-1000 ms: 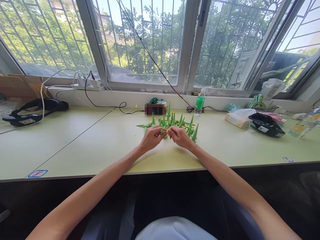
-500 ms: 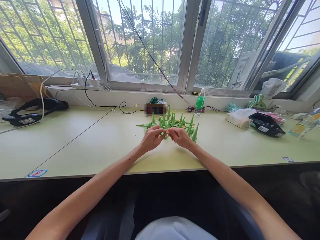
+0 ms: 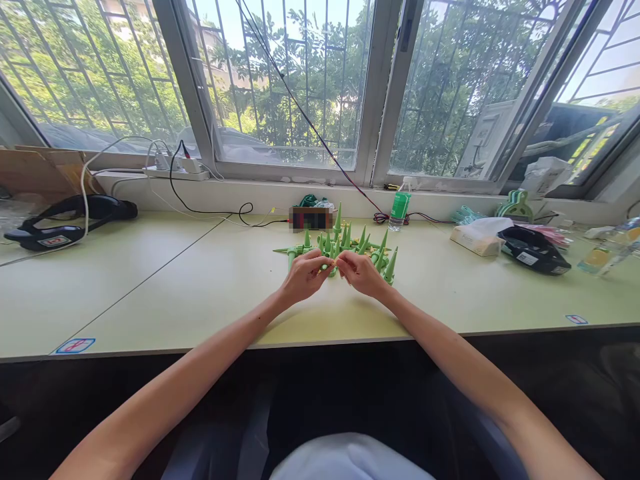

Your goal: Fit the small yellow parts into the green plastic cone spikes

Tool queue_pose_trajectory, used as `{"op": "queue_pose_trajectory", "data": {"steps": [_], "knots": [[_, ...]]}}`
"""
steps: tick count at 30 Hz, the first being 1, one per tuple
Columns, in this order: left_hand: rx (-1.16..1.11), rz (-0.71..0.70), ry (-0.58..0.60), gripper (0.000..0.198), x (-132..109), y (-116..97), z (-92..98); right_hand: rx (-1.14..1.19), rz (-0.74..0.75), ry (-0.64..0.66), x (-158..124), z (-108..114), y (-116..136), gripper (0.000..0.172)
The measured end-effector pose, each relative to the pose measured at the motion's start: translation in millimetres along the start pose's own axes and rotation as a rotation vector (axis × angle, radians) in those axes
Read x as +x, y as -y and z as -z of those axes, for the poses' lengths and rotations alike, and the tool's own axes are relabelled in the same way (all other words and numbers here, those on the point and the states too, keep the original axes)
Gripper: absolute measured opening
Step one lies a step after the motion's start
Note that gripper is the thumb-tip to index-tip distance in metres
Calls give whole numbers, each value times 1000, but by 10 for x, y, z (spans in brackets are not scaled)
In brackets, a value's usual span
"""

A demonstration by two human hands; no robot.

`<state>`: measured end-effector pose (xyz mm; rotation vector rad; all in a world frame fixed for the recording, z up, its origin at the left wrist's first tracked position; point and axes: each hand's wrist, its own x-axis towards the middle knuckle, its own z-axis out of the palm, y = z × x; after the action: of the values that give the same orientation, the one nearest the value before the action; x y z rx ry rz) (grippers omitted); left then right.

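Note:
My left hand (image 3: 306, 275) and my right hand (image 3: 364, 272) meet above the table, fingertips pinched together. Between them is a tiny yellowish piece (image 3: 334, 263), mostly covered by the fingers and too small to name. Just behind and around both hands lies a cluster of light green plastic spikes (image 3: 389, 265), pointed cones with tube-like bases. Some stand point up, while one at the left lies with its point sideways. Small yellow bits show among them. My hands hide the front middle of the cluster.
The pale table (image 3: 200, 293) runs along a barred window. Behind the spikes sits a dark box (image 3: 311, 219), partly blurred, and a green-labelled bottle (image 3: 399, 205). To the right are a tissue box (image 3: 477, 239) and a black strapped device (image 3: 534, 250); another strapped device (image 3: 70, 223) lies left, with cables nearby.
Both hands stay in nearly the same place. The pinched fingertips have shifted very slightly around the small piece; everything else is still.

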<state>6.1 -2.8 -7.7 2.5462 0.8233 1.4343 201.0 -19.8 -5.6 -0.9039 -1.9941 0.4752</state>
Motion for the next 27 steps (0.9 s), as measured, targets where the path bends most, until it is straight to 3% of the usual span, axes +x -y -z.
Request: {"op": "queue_pose_trajectory", "data": {"steps": [12,27], "knots": [[-11,-171,-56,16,15,8,-4,19,18,-7,-5,-7,-35,32],[43,-122,-16,18,17,-30,-10,-60,0,-24,9,-22,-57,49]]}}
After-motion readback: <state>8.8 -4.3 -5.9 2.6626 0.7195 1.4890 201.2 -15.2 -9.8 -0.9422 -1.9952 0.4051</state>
